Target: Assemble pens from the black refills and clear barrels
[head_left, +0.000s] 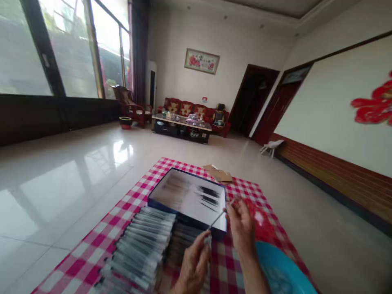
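Observation:
My left hand [193, 261] is closed in a pinch on the lower end of a thin grey pen refill [217, 219]. Its upper end runs into the pinched fingers of my right hand [241, 224], where a small light tip shows past the fingers. Beneath the refill lies a shallow dark-blue box [190, 213] with a white inside, holding short black pieces [210, 191] and a blurred brownish heap. Left of my hands is a thick pile of clear pen barrels [142, 245] with dark ends. Some darker sticks beside the pile are blurred.
A red-and-white checked cloth [122, 218] covers the table. To the right are a blue basin [286, 265] with clear pieces inside and a red plastic bag [260, 218]. Flat brown cardboard [218, 173] lies behind the box. Farther off stand a coffee table [183, 120] and a red sofa.

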Motion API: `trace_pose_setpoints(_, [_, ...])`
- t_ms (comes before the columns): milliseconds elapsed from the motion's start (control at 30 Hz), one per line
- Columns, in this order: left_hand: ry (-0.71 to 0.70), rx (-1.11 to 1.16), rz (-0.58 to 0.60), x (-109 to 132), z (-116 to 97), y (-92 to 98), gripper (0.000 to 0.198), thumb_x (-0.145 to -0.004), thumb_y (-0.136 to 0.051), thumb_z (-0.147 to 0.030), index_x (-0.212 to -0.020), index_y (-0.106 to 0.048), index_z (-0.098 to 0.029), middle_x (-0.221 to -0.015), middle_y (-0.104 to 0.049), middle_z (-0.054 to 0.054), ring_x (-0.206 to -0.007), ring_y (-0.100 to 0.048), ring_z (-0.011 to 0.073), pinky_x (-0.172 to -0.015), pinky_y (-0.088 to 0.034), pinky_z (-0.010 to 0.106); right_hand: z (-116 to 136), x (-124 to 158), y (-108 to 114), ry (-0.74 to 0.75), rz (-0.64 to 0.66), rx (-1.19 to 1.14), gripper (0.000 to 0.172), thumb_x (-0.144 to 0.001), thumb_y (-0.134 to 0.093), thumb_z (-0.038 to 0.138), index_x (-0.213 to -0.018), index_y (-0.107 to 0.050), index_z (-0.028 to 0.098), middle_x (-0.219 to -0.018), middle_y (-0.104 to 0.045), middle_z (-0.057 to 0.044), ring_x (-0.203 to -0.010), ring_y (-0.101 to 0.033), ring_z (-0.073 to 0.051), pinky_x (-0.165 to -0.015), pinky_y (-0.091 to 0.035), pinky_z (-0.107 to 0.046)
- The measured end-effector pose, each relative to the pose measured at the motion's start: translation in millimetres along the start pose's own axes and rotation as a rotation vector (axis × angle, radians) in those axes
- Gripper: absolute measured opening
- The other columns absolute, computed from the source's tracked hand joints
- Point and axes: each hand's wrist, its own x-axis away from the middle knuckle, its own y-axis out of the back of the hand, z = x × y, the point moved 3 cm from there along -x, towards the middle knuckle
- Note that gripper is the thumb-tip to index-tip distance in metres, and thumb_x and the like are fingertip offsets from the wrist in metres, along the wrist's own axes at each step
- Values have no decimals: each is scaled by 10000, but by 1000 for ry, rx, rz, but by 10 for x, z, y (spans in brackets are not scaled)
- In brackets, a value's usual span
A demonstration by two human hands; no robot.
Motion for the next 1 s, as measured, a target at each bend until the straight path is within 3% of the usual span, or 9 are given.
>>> trace_pose_setpoints(167, [-52, -18, 83, -5, -40, -58, 450, -942, -389, -419, -1283, -535, -164, -577, -379, -43, -492, -297, 81, -459, -300, 179, -124, 202, 450, 23, -193, -144, 415, -722, -701, 410, -1093, -607, 248, -893, -626, 24, -790, -596, -127, -653, -491, -205])
trace_pose_setpoints(300, [-65, -28, 82, 8, -39, -85, 415, -940, -407, -400, -1240, -572, -165, -551, -332, -55, -483, -271, 76, -446, -271, 179, -147, 284, 581, 21, -221, -212, 441, -731, -703, 393, -1135, -590, 255, -951, -632, 5, -823, -598, -131, -669, -497, -211])
trace_pose_setpoints(533, [-117, -52, 111, 18, -185, -90, 369, -939, -412, -337, -1202, -595, -154, -527, -342, -60, -460, -262, 71, -429, -280, 170, -174, 414, 537, 7, -162, -131, 478, -714, -712, 423, -1135, -592, 232, -955, -635, -5, -790, -608, -141, -676, -517, -240])
trace_pose_setpoints(633, [-184, -137, 123, 9, -209, -61, 349, -931, -408, -277, -1201, -596, -160, -529, -455, -42, -447, -362, 77, -469, -365, 168, -225, 455, 543, -14, -155, -90, 527, -707, -708, 448, -1162, -578, 216, -948, -644, -20, -796, -618, -162, -687, -526, -263])
trace_pose_setpoints(733, [-298, -256, 161, -4, -216, -41, 358, -907, -408, -206, -1218, -584, -182, -694, -631, 26, -561, -551, 117, -596, -465, 195, -262, 504, 527, 3, -155, -68, 505, -713, -697, 450, -1138, -581, 204, -953, -653, -30, -830, -630, -182, -704, -532, -275])
trace_pose_setpoints(833, [-379, -310, 193, -14, -219, -38, 395, -901, -397, -178, -1268, -543, -198, -943, -685, 92, -787, -646, 169, -728, -499, 235, -322, 578, 434, 23, -123, -43, 505, -729, -682, 434, -1161, -551, 207, -930, -661, -32, -816, -643, -185, -697, -538, -281])
trace_pose_setpoints(900, [-351, -285, 184, -24, -211, -32, 386, -912, -397, -193, -1269, -543, -194, -967, -690, 98, -871, -651, 184, -791, -497, 250, -389, 635, 353, 36, -121, -33, 479, -732, -677, 423, -1139, -547, 206, -902, -666, -33, -795, -652, -187, -686, -542, -286])
trace_pose_setpoints(1000, [-212, -208, 153, -40, -177, -18, 365, -926, -421, -269, -1246, -571, -178, -774, -695, 55, -748, -652, 168, -738, -511, 235, -497, 707, 252, 66, -128, -13, 363, -731, -668, 422, -1006, -584, 199, -889, -681, -48, -820, -663, -206, -706, -544, -298])
